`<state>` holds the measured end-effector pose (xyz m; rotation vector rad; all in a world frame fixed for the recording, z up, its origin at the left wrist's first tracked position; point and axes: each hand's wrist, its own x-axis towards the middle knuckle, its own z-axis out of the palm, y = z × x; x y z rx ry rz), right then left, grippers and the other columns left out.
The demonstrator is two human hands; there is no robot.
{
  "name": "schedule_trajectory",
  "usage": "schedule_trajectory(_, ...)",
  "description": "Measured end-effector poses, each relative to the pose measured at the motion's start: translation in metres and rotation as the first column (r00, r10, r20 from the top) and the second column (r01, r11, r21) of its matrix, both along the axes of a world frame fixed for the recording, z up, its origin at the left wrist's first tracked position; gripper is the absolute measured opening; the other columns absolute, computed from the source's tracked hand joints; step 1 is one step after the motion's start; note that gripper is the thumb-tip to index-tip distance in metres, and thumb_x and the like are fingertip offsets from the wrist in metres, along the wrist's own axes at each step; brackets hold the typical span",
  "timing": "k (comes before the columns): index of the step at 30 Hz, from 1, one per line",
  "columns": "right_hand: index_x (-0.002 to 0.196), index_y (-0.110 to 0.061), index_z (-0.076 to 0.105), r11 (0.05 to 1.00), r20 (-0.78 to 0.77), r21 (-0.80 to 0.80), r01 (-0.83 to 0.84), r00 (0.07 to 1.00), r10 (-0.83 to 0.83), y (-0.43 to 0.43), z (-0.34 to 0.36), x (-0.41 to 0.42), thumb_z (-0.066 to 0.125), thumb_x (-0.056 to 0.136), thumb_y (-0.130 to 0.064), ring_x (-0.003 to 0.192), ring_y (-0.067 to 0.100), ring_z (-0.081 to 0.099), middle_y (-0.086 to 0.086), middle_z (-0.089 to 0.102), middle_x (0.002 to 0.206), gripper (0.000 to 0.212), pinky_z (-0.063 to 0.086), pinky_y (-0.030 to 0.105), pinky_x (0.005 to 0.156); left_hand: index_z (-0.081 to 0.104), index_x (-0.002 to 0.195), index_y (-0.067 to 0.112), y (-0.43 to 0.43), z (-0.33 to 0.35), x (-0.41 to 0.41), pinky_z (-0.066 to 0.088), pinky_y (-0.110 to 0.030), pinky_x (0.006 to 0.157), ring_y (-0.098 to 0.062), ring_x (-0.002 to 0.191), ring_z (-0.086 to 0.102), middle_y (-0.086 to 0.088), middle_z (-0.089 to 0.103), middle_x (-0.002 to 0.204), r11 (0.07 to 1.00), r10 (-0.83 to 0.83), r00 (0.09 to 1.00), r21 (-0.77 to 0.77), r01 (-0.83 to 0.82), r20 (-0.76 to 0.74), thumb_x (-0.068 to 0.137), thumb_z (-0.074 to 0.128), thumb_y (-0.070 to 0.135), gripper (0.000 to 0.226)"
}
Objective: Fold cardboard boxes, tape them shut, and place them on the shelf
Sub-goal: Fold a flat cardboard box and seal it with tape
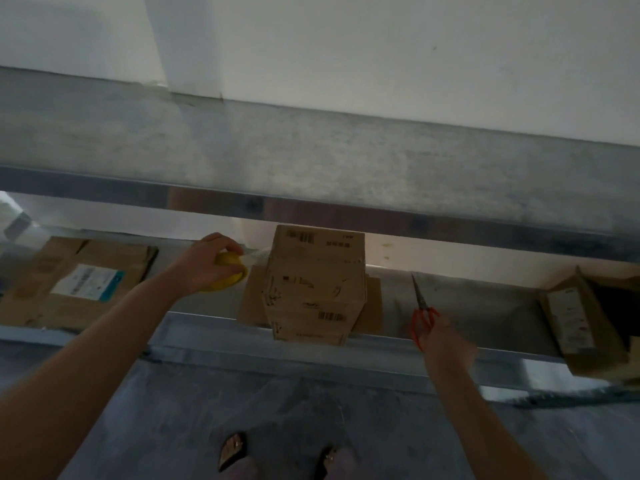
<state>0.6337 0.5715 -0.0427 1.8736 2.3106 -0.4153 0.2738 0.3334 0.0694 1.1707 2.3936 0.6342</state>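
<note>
A folded cardboard box stands on the metal shelf, on top of a flat cardboard sheet. My left hand grips a yellow tape roll just left of the box, and a clear strip of tape runs from the roll to the box's upper left edge. To the right of the box, my right hand holds the handles of red-handled scissors, their blades pointing away from me over the shelf.
Flattened cardboard with a white label lies on the shelf at left. An open box sits tilted at the shelf's right end. An upper shelf board overhangs. My feet in sandals stand on the grey floor below.
</note>
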Motion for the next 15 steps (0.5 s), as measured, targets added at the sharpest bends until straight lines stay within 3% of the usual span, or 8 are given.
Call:
schedule_trajectory(3, 0.112, -0.016, 0.047, 0.997, -0.074, 0.067, 0.027, 0.997, -0.022, -0.041, 0.028, 0.015, 0.045, 0.100, -0.044, 0.080, 0.026, 0.066, 0.001, 0.061, 0.077, 0.031, 0.052, 0.038, 0.077, 0.059, 0.109, 0.024, 0.001, 0.001, -0.013, 0.035, -0.028, 0.083, -0.015, 0.103, 0.046, 0.004, 0.047, 0.112, 0.996, -0.084, 0.996, 0.013, 0.083, 0.018, 0.081, 0.075, 0.022, 0.032)
schedule_trajectory(7, 0.100, -0.015, 0.044, 0.979, -0.181, 0.192, 0.067, 0.983, -0.031, -0.117, 0.074, 0.009, 0.053, 0.097, -0.039, 0.072, 0.032, 0.065, 0.004, 0.060, 0.073, 0.026, 0.051, 0.037, 0.067, 0.059, 0.103, 0.031, 0.000, 0.002, -0.034, 0.034, -0.024, 0.083, -0.014, 0.104, 0.050, 0.005, 0.052, 0.110, 0.975, -0.217, 0.976, 0.040, 0.217, -0.011, 0.080, 0.076, 0.025, 0.030)
schedule_trajectory(10, 0.108, -0.017, 0.053, 0.973, -0.329, 0.196, 0.122, 0.943, -0.052, -0.181, 0.101, -0.015, 0.064, 0.091, -0.036, 0.071, 0.031, 0.066, 0.004, 0.064, 0.073, 0.028, 0.045, 0.033, 0.062, 0.058, 0.104, 0.034, -0.002, 0.000, -0.040, 0.036, -0.024, 0.080, -0.011, 0.102, 0.049, 0.009, 0.050, 0.109, 0.970, -0.237, 0.971, 0.055, 0.236, 0.016, 0.080, 0.076, 0.030, 0.031)
schedule_trajectory(12, 0.111, -0.025, 0.055, 0.986, -0.438, 0.114, 0.123, 0.897, -0.061, -0.217, 0.112, -0.042, 0.067, 0.088, -0.036, 0.075, 0.026, 0.068, 0.002, 0.070, 0.082, 0.028, 0.049, 0.034, 0.065, 0.057, 0.107, 0.034, -0.002, -0.001, -0.041, 0.038, -0.025, 0.079, -0.012, 0.102, 0.048, 0.010, 0.049, 0.110, 0.968, -0.248, 0.968, 0.053, 0.246, 0.045, 0.080, 0.074, 0.033, 0.032)
schedule_trajectory(15, 0.096, -0.036, 0.052, 0.980, -0.547, -0.186, 0.069, 0.822, -0.161, -0.258, 0.109, -0.087, 0.072, 0.084, -0.039, 0.075, 0.006, 0.063, -0.017, 0.066, 0.084, 0.024, 0.051, 0.029, 0.072, 0.057, 0.109, 0.034, -0.003, -0.002, -0.043, 0.040, -0.028, 0.080, -0.013, 0.103, 0.048, 0.009, 0.049, 0.112, 0.966, -0.256, 0.963, 0.051, 0.252, 0.087, 0.082, 0.073, 0.034, 0.031)
